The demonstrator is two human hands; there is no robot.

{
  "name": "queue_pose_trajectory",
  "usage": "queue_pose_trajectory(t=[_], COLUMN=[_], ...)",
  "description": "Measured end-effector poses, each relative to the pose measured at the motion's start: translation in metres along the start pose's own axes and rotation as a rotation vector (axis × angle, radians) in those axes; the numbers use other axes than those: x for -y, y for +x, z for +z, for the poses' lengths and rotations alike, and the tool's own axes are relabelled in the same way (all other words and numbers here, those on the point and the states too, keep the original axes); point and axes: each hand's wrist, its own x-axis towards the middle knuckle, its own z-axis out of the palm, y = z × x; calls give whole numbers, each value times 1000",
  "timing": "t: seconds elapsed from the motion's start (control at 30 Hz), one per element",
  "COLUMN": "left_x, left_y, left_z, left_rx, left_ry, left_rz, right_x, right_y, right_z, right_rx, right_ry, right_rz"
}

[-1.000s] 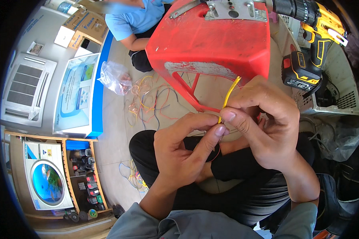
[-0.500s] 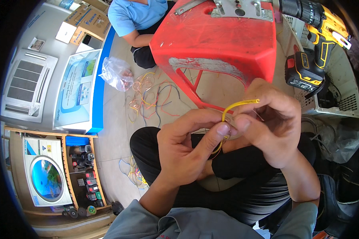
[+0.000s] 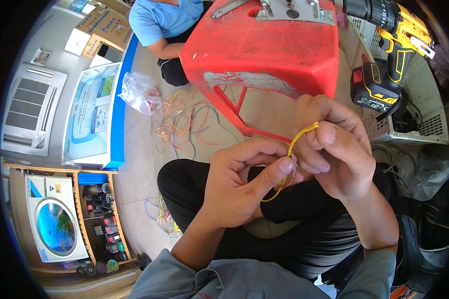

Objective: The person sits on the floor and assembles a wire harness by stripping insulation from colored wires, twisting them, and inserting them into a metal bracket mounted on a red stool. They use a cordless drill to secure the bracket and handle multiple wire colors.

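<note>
Printing is visible on several things around the person: dark lettering on the brown cardboard box (image 3: 107, 32) at the upper left, blue print on the flat white and blue display panel (image 3: 91, 117) below it, small labels on the white appliance front with a round blue window (image 3: 56, 228), marks on the body and battery of the yellow and black cordless drill (image 3: 395, 65) at the upper right, and a little red lettering on the grey shirt (image 3: 203, 295) of the person. The thin yellow plastic-covered wire (image 3: 298, 137) is in front of the person, between the two hands, above the legs in black trousers (image 3: 294, 249). The left hand (image 3: 234, 184) is almost closed, and its thumb and forefinger pinch the wire; one part bends upward to the right, and another part comes out below the thumb. Some fine copper-coloured strands (image 3: 294, 173) show just beside this pinch. The right hand (image 3: 346, 157) is half open with curled fingers; the free wire end lies just beside its thumb tip, but I cannot tell if these fingers grip it. Beyond the hands stands the red plastic stool (image 3: 259, 50), which carries a silver metal plate with holes (image 3: 295, 13). To its left, loose coloured wires (image 3: 192, 124) lie tangled on the tiled floor (image 3: 139, 179), near a clear plastic bag (image 3: 138, 92).
</note>
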Motion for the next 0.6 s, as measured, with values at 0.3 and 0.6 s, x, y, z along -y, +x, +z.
queue_pose_trajectory(t=[0.3, 0.6], left_x=[5, 2], left_y=[3, 5], left_z=[-8, -16], left_rx=[-210, -212], left_ry=[6, 309], left_rz=[-14, 175], right_x=[23, 11], right_y=[6, 11], right_z=[-13, -5], right_rx=[-24, 25], right_ry=[-496, -1213], right_rz=[-263, -460])
